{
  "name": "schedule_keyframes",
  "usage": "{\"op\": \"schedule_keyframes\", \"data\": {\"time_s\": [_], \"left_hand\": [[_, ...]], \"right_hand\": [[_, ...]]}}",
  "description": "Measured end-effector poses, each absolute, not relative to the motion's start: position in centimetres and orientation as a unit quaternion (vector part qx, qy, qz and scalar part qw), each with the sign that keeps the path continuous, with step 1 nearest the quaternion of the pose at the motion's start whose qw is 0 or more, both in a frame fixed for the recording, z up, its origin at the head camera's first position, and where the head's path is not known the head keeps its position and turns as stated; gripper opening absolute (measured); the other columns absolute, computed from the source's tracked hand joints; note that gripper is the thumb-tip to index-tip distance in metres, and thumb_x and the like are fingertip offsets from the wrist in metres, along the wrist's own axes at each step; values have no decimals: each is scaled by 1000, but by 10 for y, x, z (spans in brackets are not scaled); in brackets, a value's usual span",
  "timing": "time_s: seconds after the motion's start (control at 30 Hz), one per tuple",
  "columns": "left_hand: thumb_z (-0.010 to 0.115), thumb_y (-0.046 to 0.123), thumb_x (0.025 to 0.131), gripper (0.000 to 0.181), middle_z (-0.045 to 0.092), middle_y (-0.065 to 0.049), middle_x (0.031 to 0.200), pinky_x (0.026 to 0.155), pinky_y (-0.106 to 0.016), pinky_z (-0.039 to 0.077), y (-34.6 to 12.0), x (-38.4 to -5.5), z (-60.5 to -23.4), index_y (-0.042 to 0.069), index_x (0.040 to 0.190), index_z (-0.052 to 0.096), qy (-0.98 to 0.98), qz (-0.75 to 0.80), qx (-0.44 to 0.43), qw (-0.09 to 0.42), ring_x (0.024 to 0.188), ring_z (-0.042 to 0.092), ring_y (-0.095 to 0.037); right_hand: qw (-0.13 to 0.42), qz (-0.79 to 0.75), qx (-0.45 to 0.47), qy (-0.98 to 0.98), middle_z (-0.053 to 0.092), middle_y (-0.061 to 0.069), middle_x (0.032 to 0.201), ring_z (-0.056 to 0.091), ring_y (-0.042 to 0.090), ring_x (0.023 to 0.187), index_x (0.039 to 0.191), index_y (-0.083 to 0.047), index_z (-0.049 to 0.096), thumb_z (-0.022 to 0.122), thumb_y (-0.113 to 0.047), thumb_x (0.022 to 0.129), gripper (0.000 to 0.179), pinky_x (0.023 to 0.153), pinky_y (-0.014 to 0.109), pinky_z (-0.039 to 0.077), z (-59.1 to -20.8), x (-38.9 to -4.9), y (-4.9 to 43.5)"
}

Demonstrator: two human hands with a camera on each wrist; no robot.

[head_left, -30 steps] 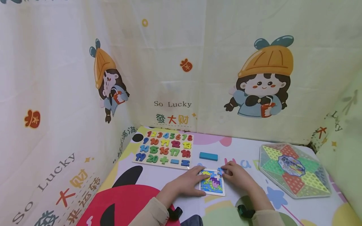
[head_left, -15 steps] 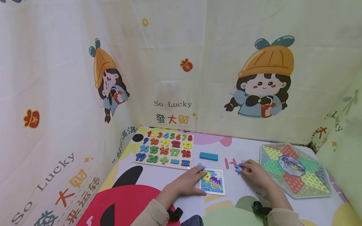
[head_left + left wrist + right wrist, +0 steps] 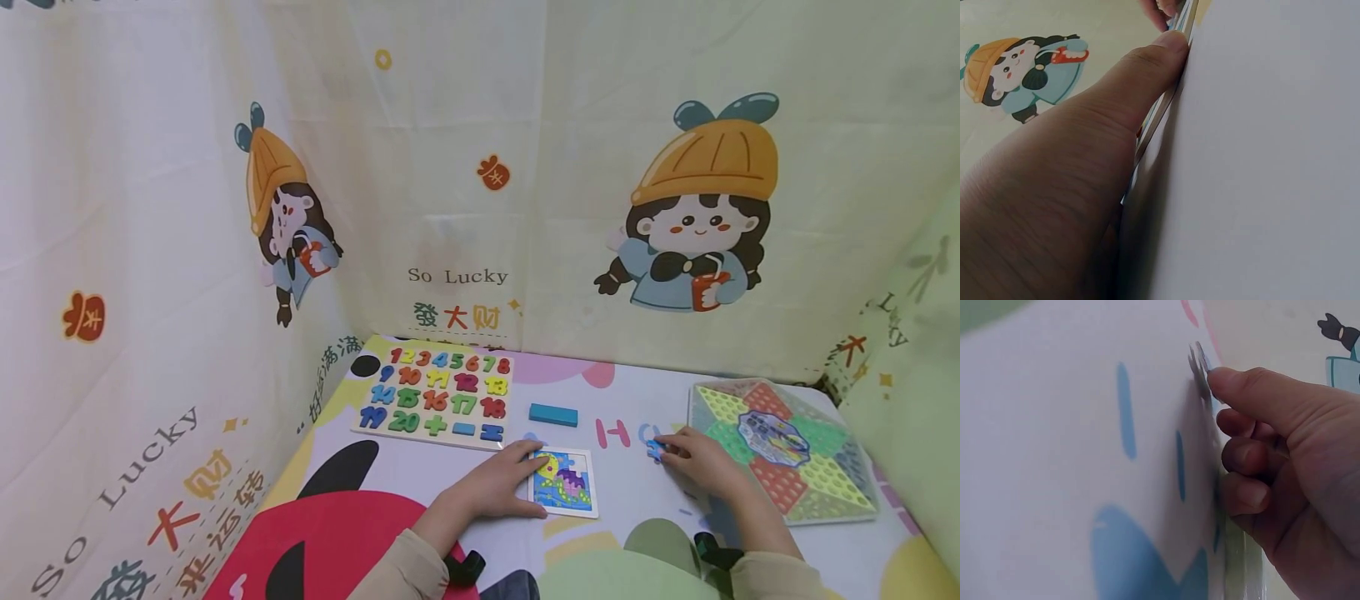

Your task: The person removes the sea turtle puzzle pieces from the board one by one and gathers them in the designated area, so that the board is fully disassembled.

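A small jigsaw puzzle (image 3: 562,493) in a white frame shows a yellow and purple cartoon picture, with a pale gap in its upper right corner. My left hand (image 3: 491,483) rests on the puzzle's left side, fingers over the top left corner and a straight thumb along the near edge. In the left wrist view, that thumb (image 3: 1147,69) lies against the frame's thin rim. To the right of the puzzle, my right hand (image 3: 701,461) pinches a blue puzzle piece (image 3: 654,451) between thumb and finger, low over the tabletop. The right wrist view shows the piece (image 3: 1199,362) edge-on.
A wooden number board (image 3: 450,437) with coloured numerals lies back left. A blue block (image 3: 553,415) sits behind the puzzle. On the right, a hexagonal Chinese checkers board (image 3: 776,483) lies close to my right hand. Printed curtains (image 3: 570,250) enclose the table.
My right hand has moved right from the puzzle's upper right corner, carrying the blue puzzle piece and exposing a gap there. My left hand has stayed in place on the puzzle.
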State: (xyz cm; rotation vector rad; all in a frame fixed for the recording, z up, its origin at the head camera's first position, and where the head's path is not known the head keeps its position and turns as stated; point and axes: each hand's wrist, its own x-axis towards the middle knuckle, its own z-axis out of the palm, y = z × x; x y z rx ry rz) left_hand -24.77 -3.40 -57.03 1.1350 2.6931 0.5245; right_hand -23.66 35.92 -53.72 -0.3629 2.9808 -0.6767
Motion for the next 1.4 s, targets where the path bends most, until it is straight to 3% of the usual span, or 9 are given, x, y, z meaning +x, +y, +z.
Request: {"op": "schedule_keyframes", "data": {"time_s": [0.73,0.97,1.17,1.23,1.4], "left_hand": [[56,78,80,87,24,10,163,118,-43,35,-34,-245,-568,36,153,34,903,174,384,80,153,22,-18],[54,79,79,87,22,11,164,118,-43,34,-35,-247,-571,37,153,33,903,175,383,82,153,21,-17],[54,80,79,88,22,11,164,119,-43,34,-35,-247,-571,36,153,34,904,176,380,85,153,21,-17],[54,80,79,88,23,11,164,118,-43,34,-35,-247,-570,36,153,34,904,176,380,85,153,21,-17],[54,79,80,88,24,11,163,118,-44,35,-34,-246,-566,35,153,35,903,172,384,84,153,22,-17]], "right_hand": [[21,-215,-102,971,55,0,88,46,14,76,127,-5,64,66,-18,93,36,65,29,39,-537,-232,350],[-15,-241,-105,965,63,8,101,53,16,80,115,-4,69,69,-17,91,27,67,31,48,-521,-233,304],[20,-259,-101,960,64,2,99,61,27,97,103,-13,72,71,-19,89,15,81,40,54,-522,-236,254],[38,-264,-95,959,63,-1,98,61,25,99,99,-16,71,73,-22,88,12,85,42,55,-525,-236,239],[67,-256,-93,960,59,-2,93,54,13,84,95,-17,71,79,-30,82,20,85,38,55,-533,-237,215]]}}
